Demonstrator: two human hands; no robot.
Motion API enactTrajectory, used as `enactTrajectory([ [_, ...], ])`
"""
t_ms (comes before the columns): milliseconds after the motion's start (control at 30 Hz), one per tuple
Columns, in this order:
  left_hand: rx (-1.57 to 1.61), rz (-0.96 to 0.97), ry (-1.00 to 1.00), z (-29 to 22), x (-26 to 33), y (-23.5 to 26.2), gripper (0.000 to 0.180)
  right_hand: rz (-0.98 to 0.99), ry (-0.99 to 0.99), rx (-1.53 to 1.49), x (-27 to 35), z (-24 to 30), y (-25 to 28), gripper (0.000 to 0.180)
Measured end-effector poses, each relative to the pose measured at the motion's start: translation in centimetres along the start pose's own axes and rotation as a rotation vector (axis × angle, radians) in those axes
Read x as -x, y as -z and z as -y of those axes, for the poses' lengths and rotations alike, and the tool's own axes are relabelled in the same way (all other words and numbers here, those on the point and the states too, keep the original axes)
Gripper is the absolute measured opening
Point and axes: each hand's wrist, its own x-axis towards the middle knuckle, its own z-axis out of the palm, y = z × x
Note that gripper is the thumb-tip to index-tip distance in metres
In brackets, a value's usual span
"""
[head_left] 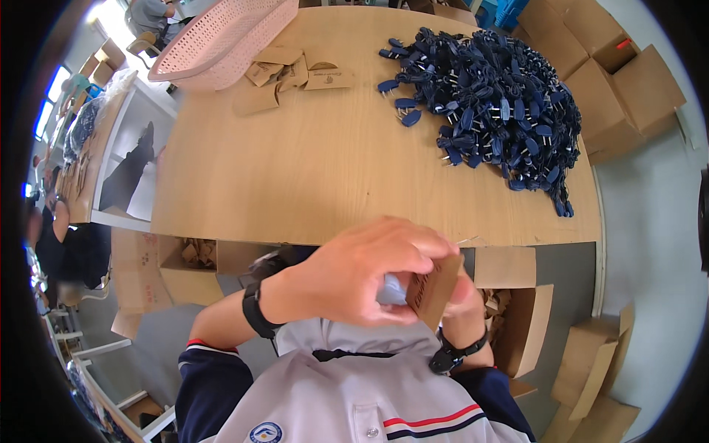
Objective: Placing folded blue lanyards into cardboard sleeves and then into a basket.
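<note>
My left hand (369, 269) and my right hand (461, 295) meet close to my chest, below the near edge of the wooden table (310, 170). Together they hold a small brown cardboard sleeve (434, 289), tilted on edge, with something pale blue-white (390, 289) showing between my fingers. My left hand covers most of it, and my right hand is largely hidden behind the sleeve. Both wrists carry black bands. A big heap of dark blue plug cables (495, 103) lies at the table's far right, out of reach of either hand.
A pink perforated basket (221, 37) sits at the far left with several flat brown card sleeves (288, 74) beside it. Open cardboard boxes (185, 269) stand under the table's near edge; more boxes (620, 81) are stacked at the far right. Another person (52, 229) sits at the left.
</note>
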Motion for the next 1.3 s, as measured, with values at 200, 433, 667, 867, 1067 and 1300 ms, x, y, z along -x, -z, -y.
enactTrajectory([
  [200,-0.566,0.043,0.2,-2.0,-2.5,1.8,0.087,-0.63,0.555,1.133,4.7,5.3,3.8,0.066],
  [433,-0.465,-0.41,0.566,6.8,-3.4,19.5,0.072,-1.454,0.252,1.771,27.1,0.7,19.8,0.043],
  [667,-0.635,-0.182,0.894,10.3,-4.4,23.5,0.053,-1.117,0.443,1.872,14.9,6.1,14.0,0.051],
  [867,-1.085,-0.157,0.547,17.2,-1.5,22.6,0.058,-0.092,0.324,1.941,-6.1,10.0,4.7,0.032],
  [1067,-1.13,-0.12,0.412,12.4,0.1,16.5,0.055,0.286,0.399,2.357,-16.4,7.9,9.2,0.038],
  [1300,-0.691,-0.178,0.347,7.2,-1.6,11.8,0.06,-0.09,0.644,1.871,-14.9,11.6,4.7,0.023],
])
